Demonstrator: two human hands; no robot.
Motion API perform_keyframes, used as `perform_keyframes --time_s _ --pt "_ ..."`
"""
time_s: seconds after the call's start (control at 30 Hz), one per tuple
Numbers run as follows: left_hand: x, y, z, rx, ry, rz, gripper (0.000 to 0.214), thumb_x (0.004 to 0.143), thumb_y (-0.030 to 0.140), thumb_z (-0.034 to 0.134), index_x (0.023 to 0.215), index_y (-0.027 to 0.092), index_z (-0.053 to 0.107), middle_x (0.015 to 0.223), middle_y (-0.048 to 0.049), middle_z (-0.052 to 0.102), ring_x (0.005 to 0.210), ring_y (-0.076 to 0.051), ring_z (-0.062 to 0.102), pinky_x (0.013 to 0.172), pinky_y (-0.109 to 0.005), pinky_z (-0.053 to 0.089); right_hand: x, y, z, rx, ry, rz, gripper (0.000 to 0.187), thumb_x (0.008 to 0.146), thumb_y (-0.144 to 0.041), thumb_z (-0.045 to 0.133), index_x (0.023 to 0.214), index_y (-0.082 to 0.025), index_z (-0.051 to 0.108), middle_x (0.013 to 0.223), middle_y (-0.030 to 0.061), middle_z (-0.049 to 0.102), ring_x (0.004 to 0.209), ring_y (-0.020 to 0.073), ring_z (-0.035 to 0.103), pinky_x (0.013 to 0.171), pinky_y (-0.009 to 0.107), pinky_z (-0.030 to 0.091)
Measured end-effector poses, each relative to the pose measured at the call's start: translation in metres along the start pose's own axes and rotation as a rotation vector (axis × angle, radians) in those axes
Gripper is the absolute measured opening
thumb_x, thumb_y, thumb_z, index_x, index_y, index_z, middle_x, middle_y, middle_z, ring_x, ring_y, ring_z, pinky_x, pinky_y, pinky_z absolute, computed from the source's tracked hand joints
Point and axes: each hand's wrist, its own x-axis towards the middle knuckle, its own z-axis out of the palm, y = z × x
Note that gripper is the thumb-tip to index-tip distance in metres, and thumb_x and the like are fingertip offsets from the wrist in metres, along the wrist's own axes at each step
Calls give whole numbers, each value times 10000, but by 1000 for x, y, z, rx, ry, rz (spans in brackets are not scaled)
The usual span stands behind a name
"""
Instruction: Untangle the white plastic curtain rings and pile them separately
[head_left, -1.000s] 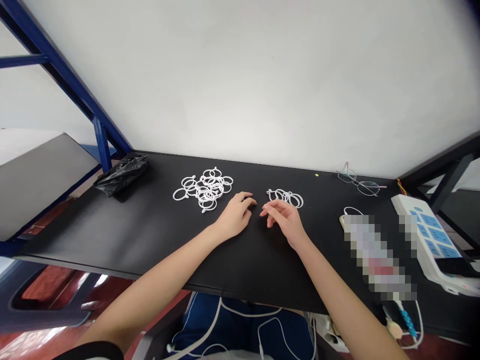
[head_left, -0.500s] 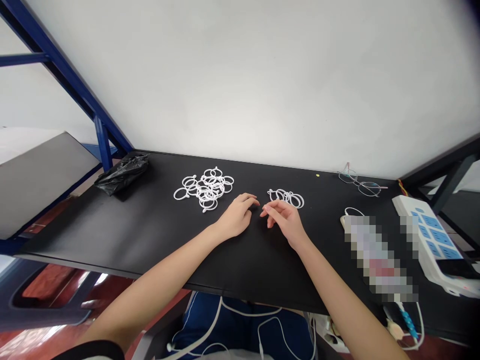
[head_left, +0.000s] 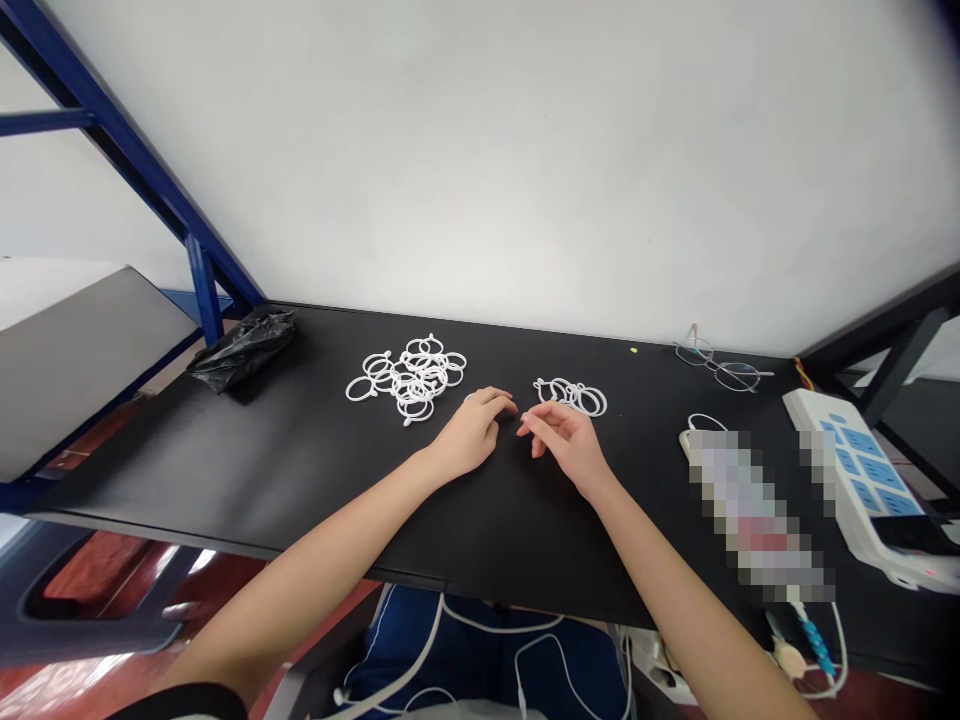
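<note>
My left hand [head_left: 476,432] rests low over the desk, its fingers curled and closed. A small white sliver [head_left: 470,397] shows behind its knuckles; most of whatever is there is hidden. Close by on the right, my right hand [head_left: 566,440] has thumb and forefinger pinched together, with a tiny pale spot at the tips that is too small to name. A pile of white rings [head_left: 418,380], like curtain rings with small knobs, lies left of my left hand. Just beyond my right hand sits a smaller group of white rings [head_left: 589,400], partly covered by it.
The black desk [head_left: 315,450] meets a white wall. At its left end lies a crumpled black plastic bag [head_left: 244,350]. On the right are eyeglasses [head_left: 735,376], a pixelated phone-like object [head_left: 757,510] with a white cable, and a white power strip [head_left: 855,470] with blue sockets.
Both hands keep nearly the same place and pose. A white sliver now shows behind my left knuckles. Both ring groups lie as before.
</note>
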Motion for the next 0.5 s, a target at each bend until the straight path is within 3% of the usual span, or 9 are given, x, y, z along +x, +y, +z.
perform_keyframes --time_s 0.5 --pt "0 -1 0 7 -24 11 518 696 -69 329 1038 181 625 1175 -82 611 1137 -194 572 1009 -365 478 0 2 0 -9 -24 3 310 765 -486 709 766 -184 637 702 22 689 456 93 535 483 257 482"
